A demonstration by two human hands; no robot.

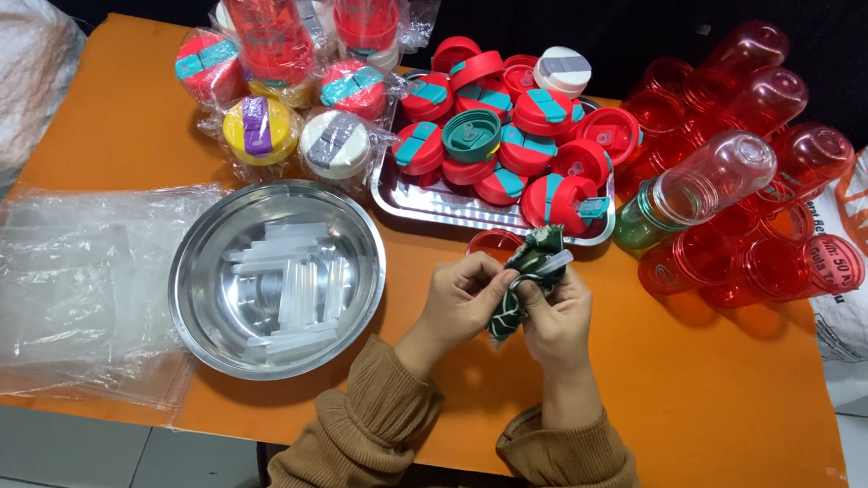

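Orange table [732, 408], steel bowl [356, 230] beside both hands' [466, 300] [556, 315] fingers, seemingly clamped on green-patterned strap [523, 283].

Orange desk [742, 409]. Directly on it: steel bowl [194, 291] of clear sticks, steel tray [426, 206] of lids, stacked clear plastic bags [56, 284], bagged bottles [284, 78], heap of red bottles [744, 191].

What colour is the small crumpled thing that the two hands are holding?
The crumpled wrapper is dark green with white markings, seen in the head view, held by the left hand and right hand.
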